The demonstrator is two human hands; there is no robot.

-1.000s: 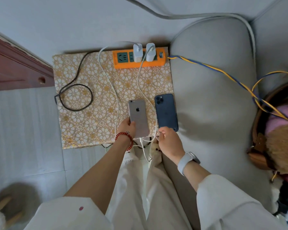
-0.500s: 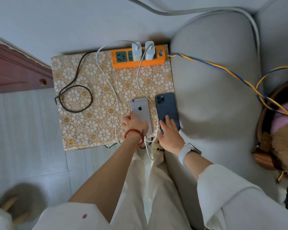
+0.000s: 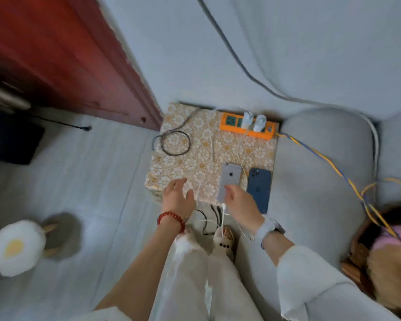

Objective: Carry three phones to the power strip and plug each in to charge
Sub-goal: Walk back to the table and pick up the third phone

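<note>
We see a box-shaped stand (image 3: 183, 163) covered in gold floral-patterned cloth. On its far edge lies an orange plastic power strip (image 3: 232, 125) with two white chargers (image 3: 252, 120) plugged in. Two flat rectangular phones lie face down at the near right: a silver phone (image 3: 230, 178) and, just right of it, a dark blue phone (image 3: 259, 186). The left hand (image 3: 177, 198) hovers over the near left corner, fingers spread wide, holding nothing. The right hand (image 3: 240, 203) rests fingertips on the silver phone's near end; whether it pinches it, we cannot tell. White cables (image 3: 222, 216) hang off the near edge.
</note>
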